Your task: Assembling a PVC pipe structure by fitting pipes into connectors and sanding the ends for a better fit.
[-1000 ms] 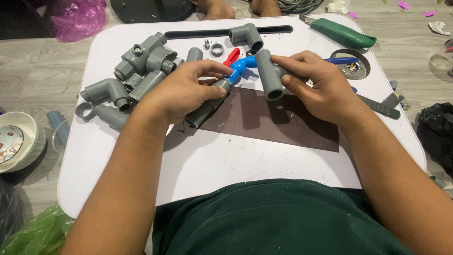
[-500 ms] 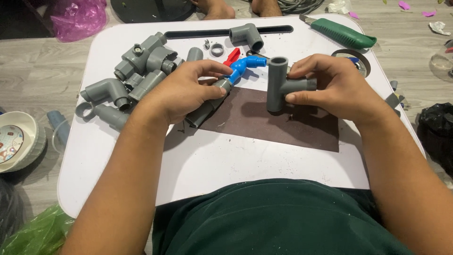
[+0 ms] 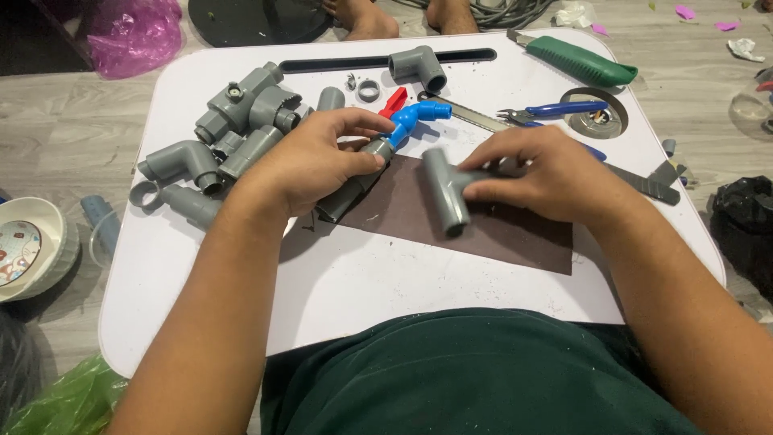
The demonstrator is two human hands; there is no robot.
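**Both hands occupied with grey pipe fittings over a dark sheet on a white lap table**

Right hand (image 3: 547, 173), centre-right of the frame: fingers closed on the side branch of a grey tee fitting (image 3: 445, 191). The tee's long run lies slanted, its lower open end toward the bottom of the frame, over a dark brown sheet (image 3: 483, 229) that lies flat at the middle of the white table (image 3: 362, 282). Whether the tee touches the sheet cannot be told.

Left hand (image 3: 310, 165), centre-left: fingers and thumb closed around a dark grey pipe piece (image 3: 350, 189) that runs diagonally from the sheet's left edge up toward the centre. A blue elbow fitting (image 3: 415, 119) sits at the upper end of this piece, just beyond the fingertips. A red part (image 3: 394, 101) lies just beside the blue elbow, toward the top.

Surroundings, upper left of the table: a heap of grey fittings (image 3: 233, 121), elbows and couplings touching one another. Top centre: a single grey elbow (image 3: 419, 66) beside a long slot in the table, with a small grey ring (image 3: 368, 89) near it. Upper right: a green-handled knife (image 3: 580, 60), blue-handled pliers (image 3: 551, 110), and a roll of tape (image 3: 600, 113) just beside the pliers.

Off the table: a pink plastic bag (image 3: 133, 32) at the upper left, a white bowl (image 3: 28, 246) on the floor at the left edge, a green bag (image 3: 60, 399) at the lower left.
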